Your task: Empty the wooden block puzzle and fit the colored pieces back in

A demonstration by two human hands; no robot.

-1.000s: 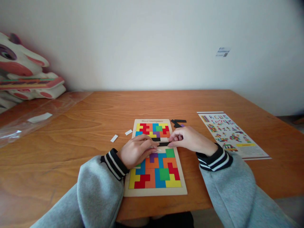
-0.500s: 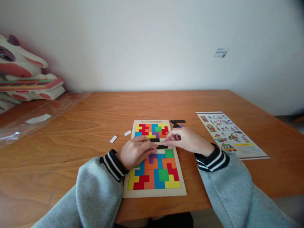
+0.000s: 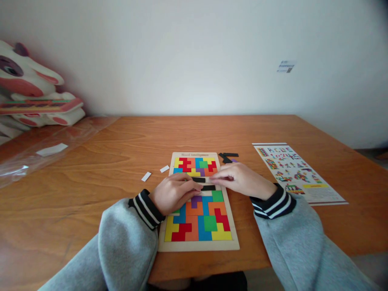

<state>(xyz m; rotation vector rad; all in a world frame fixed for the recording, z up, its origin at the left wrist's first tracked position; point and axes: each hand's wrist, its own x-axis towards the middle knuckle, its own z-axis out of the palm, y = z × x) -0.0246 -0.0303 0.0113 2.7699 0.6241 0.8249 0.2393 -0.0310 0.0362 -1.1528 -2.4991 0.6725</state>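
Note:
A wooden puzzle board (image 3: 199, 245) filled with coloured block pieces lies in front of me. Two black strips, an upper one (image 3: 199, 180) and a lower one (image 3: 209, 188), lie across its middle band. My left hand (image 3: 176, 193) rests over the board's left side, thumb and fingers drawn together at the lower strip's left end. From the right, my right hand (image 3: 239, 180) reaches in with its fingertips pinched beside a small whitish patch at the upper strip's right end. What those fingertips hold is too small to tell.
Two small white strips (image 3: 146, 176) lie left of the board. More black strips (image 3: 230, 154) are piled by its upper right corner. A printed picture sheet (image 3: 298, 173) lies to the right. Clear plastic wrap (image 3: 81, 135) and a cow-shaped toy keyboard (image 3: 39, 107) are at the left.
My right fingertips have shifted slightly and lowered onto the board's right edge, and more of the upper black strip shows. My left hand stays nearly still. The view has turned a little.

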